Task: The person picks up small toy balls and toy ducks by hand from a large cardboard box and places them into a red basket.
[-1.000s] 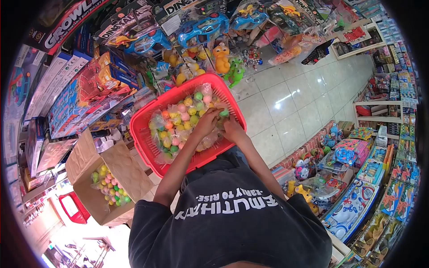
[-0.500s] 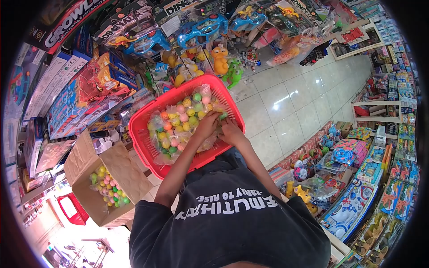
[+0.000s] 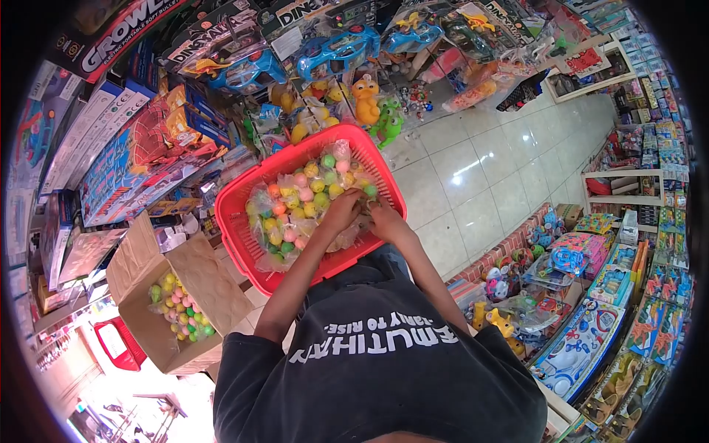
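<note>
A red plastic basket (image 3: 235, 247) in front of me holds many small coloured balls (image 3: 310, 188), yellow, pink, green and orange, among clear plastic wrapping. My left hand (image 3: 344, 210) is over the basket's right part, its fingers closed and bent inward. Close against it, my right hand (image 3: 386, 221) is closed too, with the fingertips of both hands meeting above the balls. What they pinch is small and mostly hidden by the fingers. A green ball (image 3: 370, 190) lies just beyond the fingertips.
An open cardboard box (image 3: 140, 321) with more coloured balls stands at the lower left, beside another red basket (image 3: 122, 343). Packaged toys (image 3: 336, 55) hang beyond the basket. Stacked toy boxes (image 3: 148, 159) line the left; tiled floor (image 3: 473, 173) and toy shelves (image 3: 591, 332) are to the right.
My hands have drawn closer together, and the right fingers have curled in toward the left fingertips. The basket and its balls look unchanged apart from a slight view shift.
</note>
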{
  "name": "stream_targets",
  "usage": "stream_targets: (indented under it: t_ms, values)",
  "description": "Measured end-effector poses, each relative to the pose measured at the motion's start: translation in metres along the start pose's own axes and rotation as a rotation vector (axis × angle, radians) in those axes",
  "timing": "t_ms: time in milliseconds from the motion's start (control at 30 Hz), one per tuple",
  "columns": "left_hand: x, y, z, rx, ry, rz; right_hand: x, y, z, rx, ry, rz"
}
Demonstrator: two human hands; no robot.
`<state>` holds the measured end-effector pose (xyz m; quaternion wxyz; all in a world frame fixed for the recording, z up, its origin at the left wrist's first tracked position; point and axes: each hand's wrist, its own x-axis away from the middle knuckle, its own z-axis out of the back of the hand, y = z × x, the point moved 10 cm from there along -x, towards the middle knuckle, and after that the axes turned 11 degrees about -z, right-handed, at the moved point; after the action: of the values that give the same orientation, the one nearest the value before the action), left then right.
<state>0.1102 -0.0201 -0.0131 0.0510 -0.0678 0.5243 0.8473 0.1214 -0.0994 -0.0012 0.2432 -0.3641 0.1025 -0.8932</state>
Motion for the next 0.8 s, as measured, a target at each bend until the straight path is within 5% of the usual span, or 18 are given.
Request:
stream_targets:
  t_ms: [333,567,800]
  values:
    - [0.001,-0.001,-0.013,0.036,-0.128,-0.094,-0.008,0.005,-0.009,-0.034,0.024,0.091]
    - [0.004,0.0,-0.008,0.042,-0.018,-0.091,-0.004,0.005,-0.004,-0.015,0.024,-0.024]
    - [0.002,-0.013,-0.015,0.135,-0.063,0.078,-0.002,0.002,0.009,-0.117,0.151,0.065]
